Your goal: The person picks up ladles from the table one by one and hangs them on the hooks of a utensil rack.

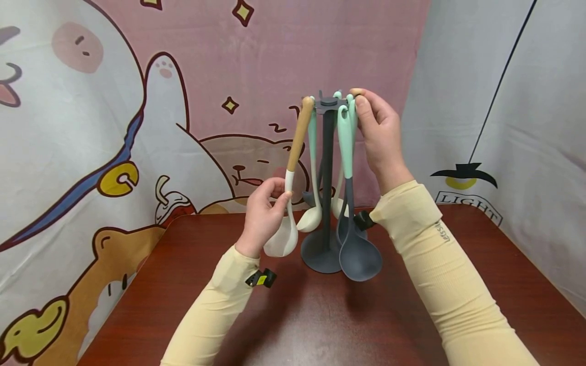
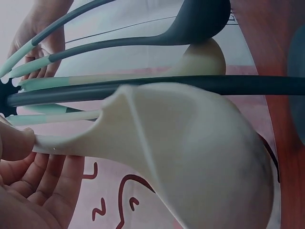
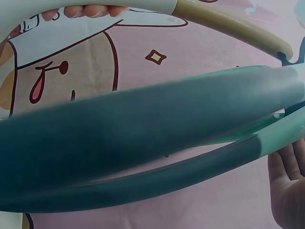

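My left hand [image 1: 263, 216] pinches the white neck of a ladle with a wooden handle [image 1: 299, 137]. Its handle top meets the left side of a dark grey utensil rack [image 1: 327, 178]; the deep white bowl [image 2: 190, 143] fills much of the left wrist view. At the rack's top right, my right hand [image 1: 382, 132] pinches the upper end of a mint-green handle [image 1: 353, 109] between thumb and fingers. That handle belongs to a grey utensil, its head partly hidden behind a grey ladle [image 1: 360, 259] with a mint handle, which hangs in front.
A cream ladle [image 1: 310, 219] with a mint handle hangs left of the rack's post, and more utensils hang behind it. The round rack base [image 1: 316, 259] stands on a reddish-brown table [image 1: 293, 325]. Behind is a cartoon-printed cloth [image 1: 256, 66].
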A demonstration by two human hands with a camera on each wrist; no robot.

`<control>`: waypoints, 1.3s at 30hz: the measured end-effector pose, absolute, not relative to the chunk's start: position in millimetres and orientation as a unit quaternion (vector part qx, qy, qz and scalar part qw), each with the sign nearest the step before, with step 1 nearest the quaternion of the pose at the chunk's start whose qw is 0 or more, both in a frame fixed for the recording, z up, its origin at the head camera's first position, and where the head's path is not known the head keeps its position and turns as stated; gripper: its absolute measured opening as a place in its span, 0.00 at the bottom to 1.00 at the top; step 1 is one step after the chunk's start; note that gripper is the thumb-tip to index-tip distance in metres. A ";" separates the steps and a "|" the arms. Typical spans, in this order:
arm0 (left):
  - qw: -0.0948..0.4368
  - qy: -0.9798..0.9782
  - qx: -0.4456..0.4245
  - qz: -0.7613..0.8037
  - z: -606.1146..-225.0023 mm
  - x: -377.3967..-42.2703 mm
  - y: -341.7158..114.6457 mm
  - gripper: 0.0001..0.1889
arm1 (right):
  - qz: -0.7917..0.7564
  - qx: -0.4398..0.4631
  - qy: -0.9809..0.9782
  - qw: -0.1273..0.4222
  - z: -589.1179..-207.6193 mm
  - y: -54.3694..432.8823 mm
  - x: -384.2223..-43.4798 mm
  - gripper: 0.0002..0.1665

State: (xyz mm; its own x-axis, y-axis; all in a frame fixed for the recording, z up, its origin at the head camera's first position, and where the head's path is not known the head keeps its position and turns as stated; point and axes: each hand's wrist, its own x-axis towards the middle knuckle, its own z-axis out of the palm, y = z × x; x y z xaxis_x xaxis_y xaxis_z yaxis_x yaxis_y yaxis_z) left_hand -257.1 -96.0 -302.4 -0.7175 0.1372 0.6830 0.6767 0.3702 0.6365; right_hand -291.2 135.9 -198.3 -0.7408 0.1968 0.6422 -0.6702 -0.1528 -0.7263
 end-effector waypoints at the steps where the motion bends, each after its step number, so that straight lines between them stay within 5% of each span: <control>1: 0.271 -0.781 -0.261 -0.498 -302.6 -257.1 -95.3 0.07 | 0.732 0.205 -0.578 0.296 -198.1 135.7 -291.3 0.17; 39: 0.241 -0.778 -0.260 -0.518 -308.3 -254.1 -85.3 0.09 | 0.737 0.202 -0.582 0.277 -195.0 135.1 -287.0 0.19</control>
